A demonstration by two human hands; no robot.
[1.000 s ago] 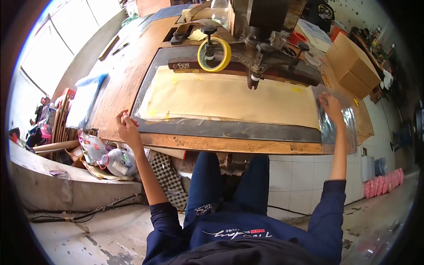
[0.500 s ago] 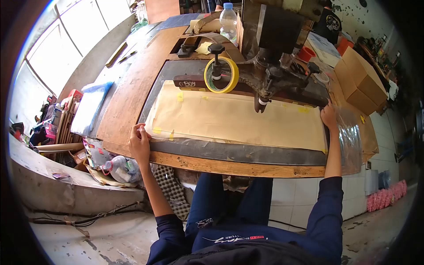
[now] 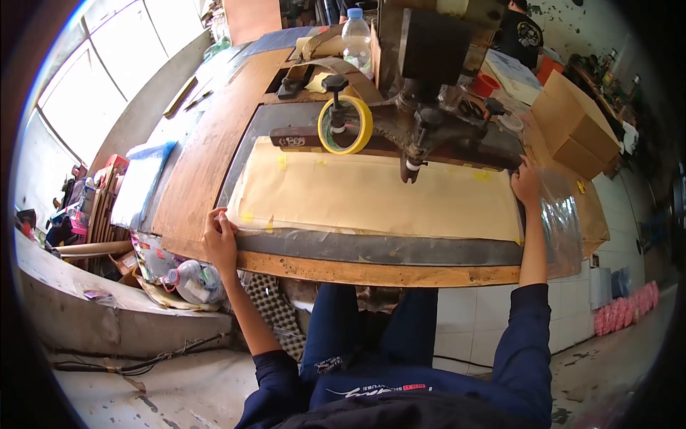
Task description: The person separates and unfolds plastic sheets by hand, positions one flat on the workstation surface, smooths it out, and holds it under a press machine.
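Two bare hands show in the head view, one at either end of a long cream sheet [image 3: 371, 193] that lies between them on a dark grey mat [image 3: 379, 250] set into the wooden tabletop [image 3: 189, 193]. The left hand [image 3: 220, 236] is at the sheet's near left corner, its fingers loosely curled with the tips close together; whether they pinch anything there cannot be told. The right hand [image 3: 527, 187] is by the sheet's right edge, partly closed, its fingertips near the end of a dark bar [image 3: 296, 138]; its grip cannot be made out either. Small bits of yellow tape [image 3: 282, 162] dot the sheet between the hands. Beyond the sheet from both hands, the bar runs across under a dark press head [image 3: 432, 46], and a yellow tape roll [image 3: 367, 129] hangs around one of its knobs. Just right of the right hand, clear plastic film [image 3: 564, 225] reaches over the near edge, with a cardboard box [image 3: 575, 129] farther off beyond that hand. A blue-capped bottle [image 3: 356, 43] stands well past the left hand, and bagged plastic [image 3: 141, 182] lies to that hand's left.
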